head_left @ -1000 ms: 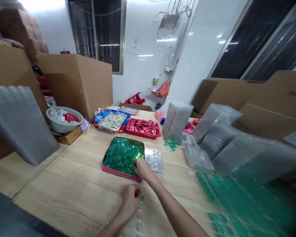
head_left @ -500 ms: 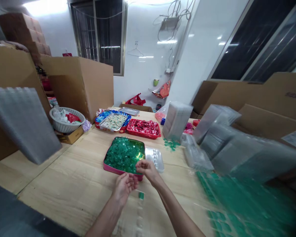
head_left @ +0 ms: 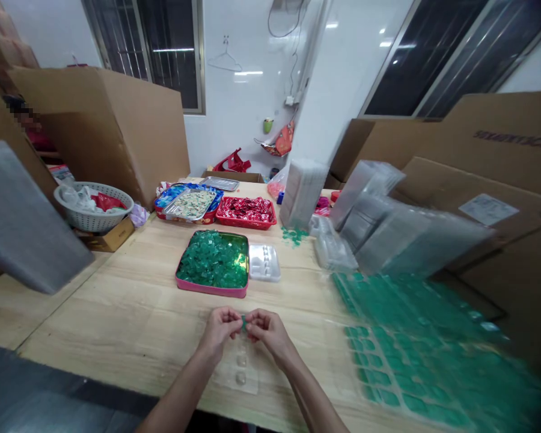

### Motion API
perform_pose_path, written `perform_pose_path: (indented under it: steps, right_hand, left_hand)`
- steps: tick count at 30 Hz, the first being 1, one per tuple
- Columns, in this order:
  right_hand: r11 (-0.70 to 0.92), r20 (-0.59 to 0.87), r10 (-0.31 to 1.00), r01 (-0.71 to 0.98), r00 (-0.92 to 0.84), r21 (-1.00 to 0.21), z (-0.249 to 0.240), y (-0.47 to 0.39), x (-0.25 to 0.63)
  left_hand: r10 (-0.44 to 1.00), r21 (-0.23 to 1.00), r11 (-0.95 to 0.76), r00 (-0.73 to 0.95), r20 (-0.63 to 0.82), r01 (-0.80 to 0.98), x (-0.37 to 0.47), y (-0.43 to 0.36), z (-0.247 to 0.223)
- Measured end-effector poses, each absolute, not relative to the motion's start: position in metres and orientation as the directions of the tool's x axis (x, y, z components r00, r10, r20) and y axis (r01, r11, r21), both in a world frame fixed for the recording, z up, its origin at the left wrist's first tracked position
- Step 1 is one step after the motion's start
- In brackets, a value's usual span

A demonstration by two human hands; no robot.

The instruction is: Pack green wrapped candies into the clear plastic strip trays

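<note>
My left hand (head_left: 222,328) and my right hand (head_left: 265,329) meet above the near part of the table. Both are closed in a pinch, their fingertips together around a small green piece (head_left: 243,323), which the fingers mostly cover. Under and below them lies a clear plastic blister tray (head_left: 249,380), its row of hollows running toward me. Whether the green piece sits in a hollow or is lifted, I cannot tell. Just beyond the hands, a pink-rimmed tin (head_left: 211,290) holds a heap of glossy green pieces (head_left: 214,260).
Right of the tin lies another clear blister tray (head_left: 265,263). Green-filled blister sheets (head_left: 401,337) cover the right side, below stacked clear trays (head_left: 397,240). Farther back are a red basket of red packets (head_left: 246,211) and a metal tray (head_left: 192,205). A perforated bowl (head_left: 94,207) stands left.
My hands have drawn back from the tin's near edge, closed from loosely open, and come together at the small green piece. The camera view has shifted.
</note>
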State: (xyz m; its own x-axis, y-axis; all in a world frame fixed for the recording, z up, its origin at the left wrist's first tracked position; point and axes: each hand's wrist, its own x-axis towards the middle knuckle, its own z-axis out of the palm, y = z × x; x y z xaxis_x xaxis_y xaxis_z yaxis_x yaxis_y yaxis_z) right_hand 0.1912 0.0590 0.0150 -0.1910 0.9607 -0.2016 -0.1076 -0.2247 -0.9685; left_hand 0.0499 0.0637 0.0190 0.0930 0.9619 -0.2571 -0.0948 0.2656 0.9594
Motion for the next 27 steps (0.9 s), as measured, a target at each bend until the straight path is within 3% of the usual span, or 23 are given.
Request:
perform_pose_path:
  steps: [3,8,12,21,26,27]
  right_hand:
    - [-0.253,-0.255,0.955,0.033,-0.154,-0.967,-0.003,0.056,0.191]
    - [-0.060,-0.097,0.992,0.394,-0.075,-0.917,-0.008,0.058,0.191]
    - [0.005,-0.051,0.994,0.514,-0.094,-0.858,0.000,0.058,0.192]
    - [0.002,-0.041,0.995,0.411,-0.096,-0.912,-0.017,0.065,0.197]
    - [0.030,-0.035,0.994,0.579,-0.101,-0.815,-0.027,0.064,0.198]
    - [0.043,-0.001,0.998,0.642,-0.068,-0.765,-0.030,0.069,0.192]
  left_hand:
    - [0.979,0.974,0.177,0.075,-0.189,0.140,0.053,0.065,0.004]
    - [0.996,0.951,0.074,0.021,-0.084,0.299,0.058,0.068,-0.006]
    - [0.999,0.925,0.034,0.012,-0.042,0.378,0.061,0.066,-0.009]
    - [1.000,0.953,-0.006,0.028,-0.003,0.302,0.065,0.069,-0.013]
    - [0.998,0.984,0.049,-0.054,-0.040,0.172,0.064,0.062,-0.022]
    - [0.998,0.992,0.054,0.004,-0.055,0.111,0.063,0.061,-0.025]
